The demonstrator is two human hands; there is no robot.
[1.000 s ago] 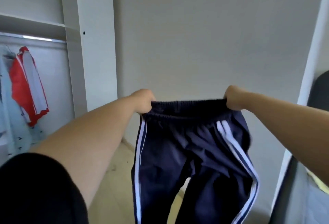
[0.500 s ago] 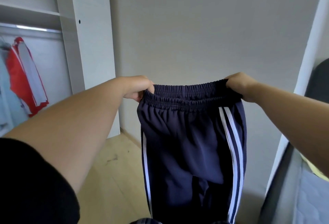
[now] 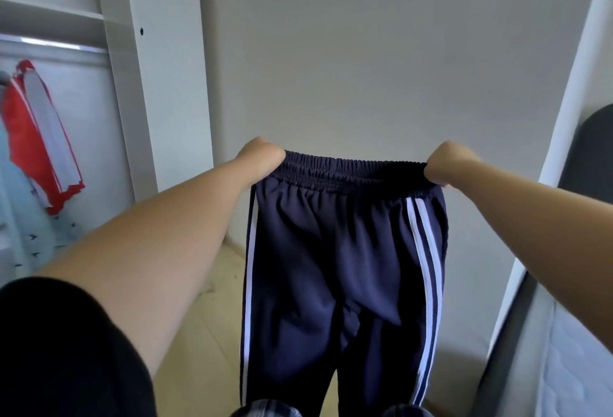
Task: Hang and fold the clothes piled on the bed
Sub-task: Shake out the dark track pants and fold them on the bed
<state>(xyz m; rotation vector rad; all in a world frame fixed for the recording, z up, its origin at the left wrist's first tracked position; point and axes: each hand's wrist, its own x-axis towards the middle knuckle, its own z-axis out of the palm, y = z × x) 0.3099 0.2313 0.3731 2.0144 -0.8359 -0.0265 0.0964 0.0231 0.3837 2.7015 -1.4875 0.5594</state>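
Wearing a black sleeve [image 3: 66, 350] at the lower left corner, nearest the camera, and reaching both bare arms forward toward the centre of the frame

Gripping the elastic waistband [image 3: 351, 169] of the navy track pants [image 3: 331, 267] with the left hand [image 3: 262, 158], just left of centre, with fingers curled tight round the band's left end. Clamping the right end the same way with the right hand [image 3: 446, 164], right of centre, folded into a fist over the gathered edge. Holding the band stretched level between the two fists, mid-frame, with the pants dangling below in the lower centre

Hiding the fingertips of both hands behind cloth and knuckles. Cutting the pant legs off at the bottom edge, cuffs out of sight. Glimpsing a scrap of checked fabric [image 3: 265, 408] at the bottom edge, too little for telling what. Catching only a strip of quilted mattress [image 3: 580, 367] in the lower right corner, and a dark rounded shape [image 3: 587, 151] at the right edge, hard to identify

Hanging straight down, dark navy and smooth, creasing softly round the crotch; showing two white stripes down the right-hand side and white striping along the left-hand seam

Farther back, taking in pale floor [image 3: 205, 333] at lower left of centre, a white wardrobe [image 3: 159, 68] at upper left, a red and white garment [image 3: 39, 138] beside a pale blue one [image 3: 20, 217] hanging at the left edge, and a plain wall [image 3: 365, 51] filling the upper centre
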